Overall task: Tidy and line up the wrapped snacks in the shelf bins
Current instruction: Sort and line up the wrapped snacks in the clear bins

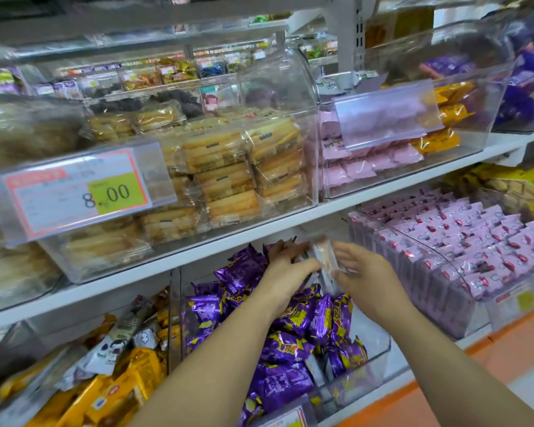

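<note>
Two hands were working the clear bin (379,349) on the lower shelf. Far left, yellow packets (130,374) lay jumbled and untouched. Next came the purple packets (293,315), heaped every which way, plainly the mess to sort. The left hand (285,261) reached over them toward the back, fingers fairly straight on the heap, likely to steady it. Between the hands stood a pale packet (325,257), a stray by its colour. The right hand (366,274) pinched it, thumb below and fingers above, probably to lift it out. Rightmost, pink packets (475,241) stood in neat rows.
</note>
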`<move>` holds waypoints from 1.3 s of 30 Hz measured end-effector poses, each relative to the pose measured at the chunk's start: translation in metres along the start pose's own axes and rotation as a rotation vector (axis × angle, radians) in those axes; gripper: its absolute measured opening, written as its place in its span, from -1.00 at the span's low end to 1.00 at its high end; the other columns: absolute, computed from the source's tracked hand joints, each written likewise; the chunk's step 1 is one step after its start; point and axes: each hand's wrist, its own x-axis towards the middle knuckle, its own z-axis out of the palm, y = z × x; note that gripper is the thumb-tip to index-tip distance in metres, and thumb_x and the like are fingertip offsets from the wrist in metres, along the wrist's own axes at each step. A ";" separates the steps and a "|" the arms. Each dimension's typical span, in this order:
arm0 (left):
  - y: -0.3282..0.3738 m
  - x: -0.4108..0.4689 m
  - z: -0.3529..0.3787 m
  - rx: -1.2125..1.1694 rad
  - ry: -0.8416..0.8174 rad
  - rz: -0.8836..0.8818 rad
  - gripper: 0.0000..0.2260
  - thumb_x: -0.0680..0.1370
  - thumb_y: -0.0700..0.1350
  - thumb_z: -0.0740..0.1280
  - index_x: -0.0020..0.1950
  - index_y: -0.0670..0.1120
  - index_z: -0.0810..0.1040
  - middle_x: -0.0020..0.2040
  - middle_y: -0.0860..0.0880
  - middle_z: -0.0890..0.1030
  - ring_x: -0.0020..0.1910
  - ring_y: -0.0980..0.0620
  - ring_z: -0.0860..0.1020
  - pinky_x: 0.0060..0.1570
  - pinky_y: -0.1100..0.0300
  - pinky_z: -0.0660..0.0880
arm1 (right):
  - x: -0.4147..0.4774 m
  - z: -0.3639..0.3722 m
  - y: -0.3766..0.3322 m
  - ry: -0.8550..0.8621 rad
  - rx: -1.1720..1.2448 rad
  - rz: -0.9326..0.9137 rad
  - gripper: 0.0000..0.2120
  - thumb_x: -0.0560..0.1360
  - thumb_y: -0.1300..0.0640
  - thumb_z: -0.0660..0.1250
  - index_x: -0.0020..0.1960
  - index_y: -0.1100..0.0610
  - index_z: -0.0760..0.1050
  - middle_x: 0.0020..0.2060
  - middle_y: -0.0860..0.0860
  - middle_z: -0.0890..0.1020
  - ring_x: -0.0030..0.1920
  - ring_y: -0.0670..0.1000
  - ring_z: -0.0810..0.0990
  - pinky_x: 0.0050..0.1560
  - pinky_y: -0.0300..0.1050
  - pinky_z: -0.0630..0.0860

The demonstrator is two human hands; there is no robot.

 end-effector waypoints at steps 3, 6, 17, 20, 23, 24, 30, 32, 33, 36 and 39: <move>0.011 -0.010 -0.004 0.143 -0.059 0.026 -0.51 0.36 -0.15 0.35 0.31 0.00 0.51 0.33 0.09 0.17 0.23 0.14 0.32 0.21 0.18 0.40 | 0.001 0.001 0.000 -0.030 -0.067 0.024 -0.46 0.46 0.34 0.36 0.39 0.07 0.37 0.17 -0.02 0.53 0.12 -0.11 0.48 0.08 -0.30 0.42; 0.012 -0.010 -0.005 0.198 -0.079 0.071 -0.52 0.39 -0.32 0.29 0.26 0.03 0.51 0.30 0.11 0.16 0.21 0.05 0.41 -0.02 0.11 0.51 | 0.002 0.001 -0.003 -0.088 -0.137 -0.018 -0.42 0.45 0.30 0.39 0.40 0.00 0.35 0.22 -0.05 0.50 0.13 -0.15 0.40 0.12 -0.29 0.38; 0.017 -0.030 -0.012 0.163 -0.033 0.241 -0.70 0.47 -0.33 0.36 0.16 -0.10 0.61 -0.06 0.37 0.43 -0.18 0.45 0.50 -0.14 0.52 0.42 | 0.001 0.001 -0.007 0.024 -0.331 -0.179 -0.83 0.37 0.22 0.49 -0.04 0.10 0.62 -0.24 -0.23 0.51 -0.04 -0.03 0.46 -0.17 -0.27 0.28; 0.028 -0.047 -0.017 0.125 -0.004 0.244 -0.67 0.46 -0.33 0.34 0.11 0.02 0.62 -0.10 0.33 0.57 -0.17 0.34 0.53 -0.14 0.50 0.44 | -0.011 -0.003 -0.018 0.007 -0.314 -0.264 -0.82 0.39 0.21 0.47 -0.03 0.05 0.59 -0.17 -0.22 0.49 -0.04 -0.11 0.46 -0.07 -0.23 0.34; 0.035 -0.072 -0.027 0.180 0.034 0.293 -0.63 0.43 -0.23 0.34 0.10 0.19 0.60 0.17 0.10 0.57 0.16 0.25 0.51 0.01 0.55 0.37 | -0.028 -0.001 -0.033 -0.031 -0.232 -0.350 -0.79 0.40 0.26 0.45 -0.06 0.02 0.56 -0.05 -0.23 0.44 -0.01 -0.24 0.48 -0.03 -0.33 0.44; 0.036 -0.081 -0.032 0.195 0.065 0.301 -0.63 0.42 -0.20 0.35 0.06 0.26 0.58 0.26 0.02 0.52 0.24 0.18 0.47 0.00 0.58 0.35 | -0.034 0.002 -0.038 -0.036 -0.219 -0.364 -0.78 0.40 0.27 0.45 -0.07 -0.01 0.54 -0.02 -0.21 0.43 0.03 -0.25 0.46 0.00 -0.33 0.44; 0.034 -0.155 -0.069 0.240 0.164 0.319 -0.64 0.48 -0.28 0.32 0.08 0.19 0.55 0.34 0.12 0.22 0.26 0.42 0.26 0.00 0.71 0.15 | -0.072 0.028 -0.071 -0.216 -0.309 -0.466 -0.74 0.43 0.28 0.42 -0.11 -0.07 0.49 0.29 -0.21 0.30 0.24 -0.16 0.40 0.07 -0.56 0.24; 0.026 -0.178 -0.089 0.274 0.206 0.325 -0.63 0.50 -0.25 0.33 0.09 0.23 0.52 0.40 0.17 0.16 0.34 0.30 0.20 0.06 0.67 0.16 | -0.081 0.043 -0.087 -0.289 -0.364 -0.549 -0.83 0.42 0.31 0.42 -0.07 0.08 0.55 0.26 -0.15 0.38 0.18 -0.02 0.53 0.02 -0.49 0.31; 0.024 -0.188 -0.100 0.289 0.227 0.321 -0.63 0.50 -0.23 0.34 0.09 0.26 0.51 0.43 0.18 0.13 0.36 0.27 0.18 0.13 0.60 0.20 | -0.086 0.053 -0.096 -0.316 -0.391 -0.585 -0.84 0.42 0.31 0.42 -0.06 0.11 0.56 0.27 -0.10 0.43 0.15 0.02 0.57 0.02 -0.42 0.35; 0.018 -0.219 -0.136 0.321 0.281 0.297 -0.64 0.53 -0.21 0.34 0.02 0.30 0.47 0.46 0.18 0.10 0.40 0.24 0.16 0.16 0.49 0.22 | -0.098 0.090 -0.120 -0.384 -0.457 -0.652 -0.85 0.43 0.31 0.39 -0.04 0.13 0.57 0.32 0.01 0.48 0.21 0.06 0.53 0.16 -0.21 0.40; 0.011 -0.244 -0.172 0.353 0.348 0.270 -0.68 0.54 -0.19 0.34 0.05 0.27 0.48 0.44 0.24 0.05 0.39 0.33 0.04 0.23 0.43 0.13 | -0.105 0.127 -0.141 -0.379 -0.496 -0.807 -0.82 0.32 0.35 0.37 -0.13 0.16 0.57 0.14 0.08 0.61 0.15 0.09 0.54 0.13 -0.11 0.45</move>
